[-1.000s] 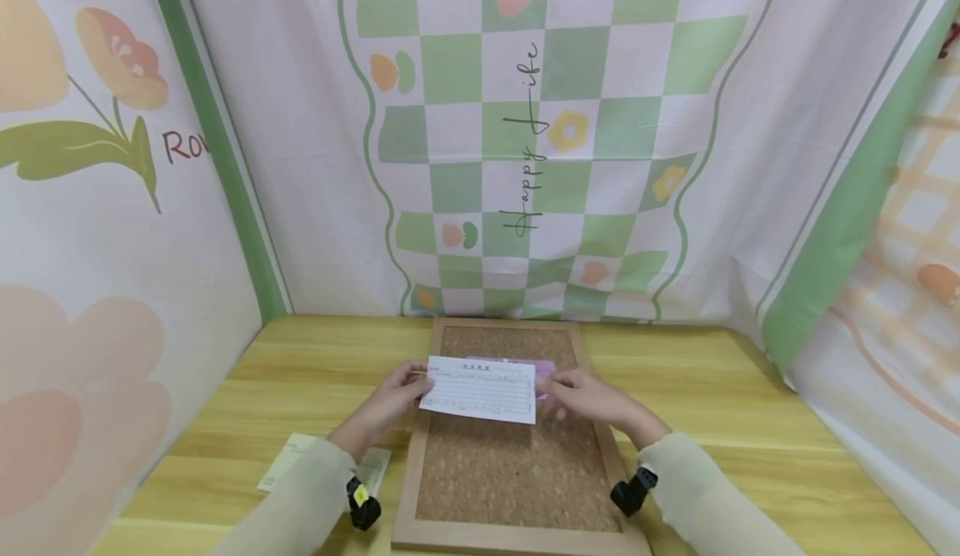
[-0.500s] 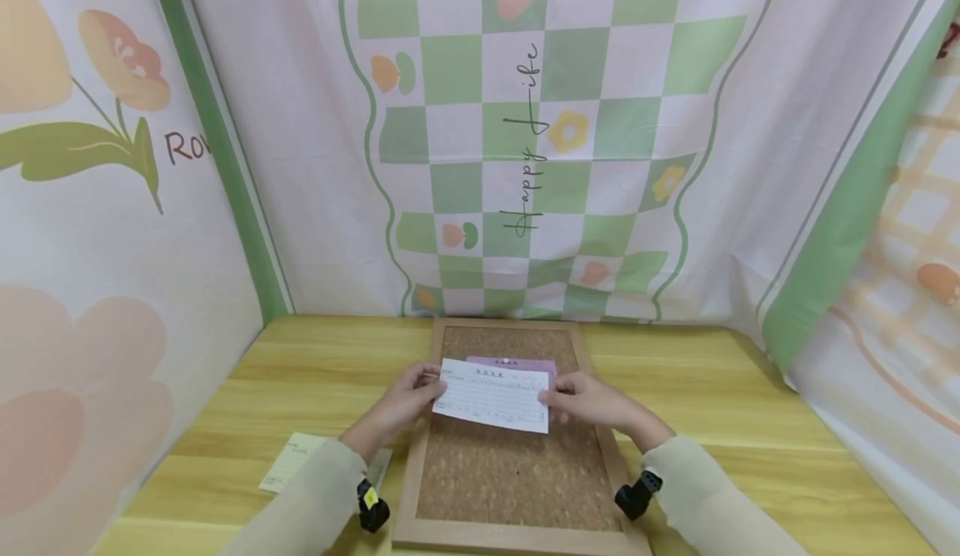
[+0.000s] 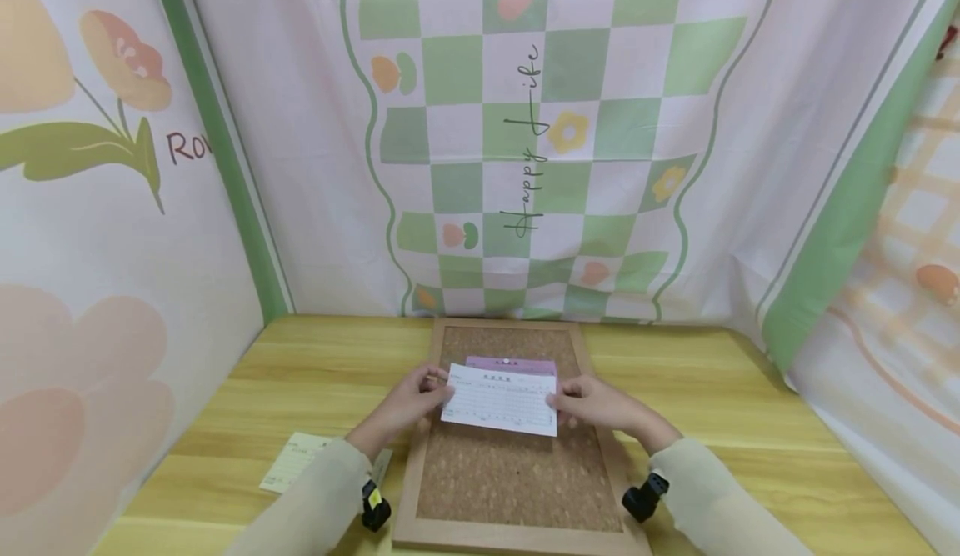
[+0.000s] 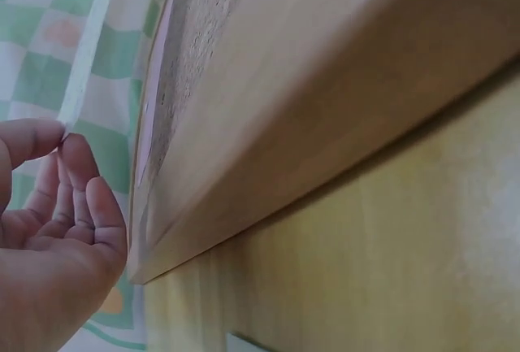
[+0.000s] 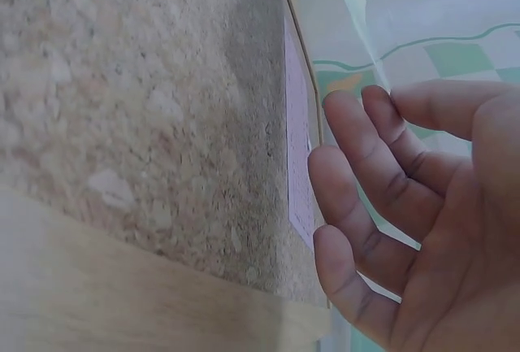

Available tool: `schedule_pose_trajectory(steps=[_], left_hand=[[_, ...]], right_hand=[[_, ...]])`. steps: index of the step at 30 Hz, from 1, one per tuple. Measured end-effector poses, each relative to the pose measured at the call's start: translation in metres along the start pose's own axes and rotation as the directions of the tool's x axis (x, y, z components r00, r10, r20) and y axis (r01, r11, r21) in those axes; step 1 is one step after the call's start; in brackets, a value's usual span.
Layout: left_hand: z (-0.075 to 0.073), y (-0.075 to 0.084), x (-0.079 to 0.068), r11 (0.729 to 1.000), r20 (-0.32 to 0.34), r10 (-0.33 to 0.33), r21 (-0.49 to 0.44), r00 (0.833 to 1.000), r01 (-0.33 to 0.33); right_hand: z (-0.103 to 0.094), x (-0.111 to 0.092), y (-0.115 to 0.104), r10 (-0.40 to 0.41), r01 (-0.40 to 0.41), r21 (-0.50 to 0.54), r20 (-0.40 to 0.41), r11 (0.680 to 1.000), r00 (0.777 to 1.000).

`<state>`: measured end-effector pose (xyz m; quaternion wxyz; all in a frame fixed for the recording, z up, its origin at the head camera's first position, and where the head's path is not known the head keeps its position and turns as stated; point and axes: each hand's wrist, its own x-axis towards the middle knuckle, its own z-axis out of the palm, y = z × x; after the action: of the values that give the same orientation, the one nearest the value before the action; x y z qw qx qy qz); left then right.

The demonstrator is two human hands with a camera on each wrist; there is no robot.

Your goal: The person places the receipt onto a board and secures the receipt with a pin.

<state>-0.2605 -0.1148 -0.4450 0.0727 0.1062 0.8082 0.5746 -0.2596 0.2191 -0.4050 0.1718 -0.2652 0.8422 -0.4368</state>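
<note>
A white printed form sheet (image 3: 501, 402) is stretched between both hands above the cork board (image 3: 517, 477). My left hand (image 3: 414, 402) pinches its left edge between thumb and index finger; in the left wrist view the sheet (image 4: 85, 63) shows as a thin edge. At the opposite edge my right hand (image 3: 600, 406) pinches it the same way, the other fingers loosely curved below in the right wrist view. Behind the white sheet lies a pink printed slip (image 3: 480, 363) on the cork, a pale round pin (image 3: 507, 361) at its top. The white sheet covers most of that slip.
The board's wooden frame (image 3: 517, 537) lies on a yellow wood-grain table (image 3: 720, 406). Left of the board is a pale yellow printed slip (image 3: 292, 460), with another paper partly under the left sleeve. A patterned curtain (image 3: 517, 164) hangs behind the table.
Both hands have carried the white sheet rightward and slightly nearer to the viewer. The top of the pink slip with its pin now shows more clearly.
</note>
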Motion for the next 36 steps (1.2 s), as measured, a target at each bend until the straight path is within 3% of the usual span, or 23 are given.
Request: schedule_pose_trajectory(steps=[6,12,21,36], left_hand=[[0.000,0.002,0.001,0.997,0.032,-0.003,0.071,0.999,0.000],[0.001,0.006,0.001,0.993,0.062,0.033,0.109,0.998,-0.039],[0.004,0.012,0.000,0.992,0.123,0.019,0.125,0.992,-0.034],[0.007,0.010,0.007,0.985,0.144,-0.021,0.174,0.989,-0.004]], right_hand=[[0.000,-0.001,0.004,0.029,-0.030,-0.027,-0.017,0.999,0.999],[0.000,-0.003,0.002,0.063,-0.064,-0.056,-0.027,0.996,0.998],[-0.003,-0.003,0.002,0.082,-0.081,-0.137,0.000,0.987,0.997],[-0.001,-0.001,0.005,0.137,-0.134,-0.207,0.000,0.969,0.991]])
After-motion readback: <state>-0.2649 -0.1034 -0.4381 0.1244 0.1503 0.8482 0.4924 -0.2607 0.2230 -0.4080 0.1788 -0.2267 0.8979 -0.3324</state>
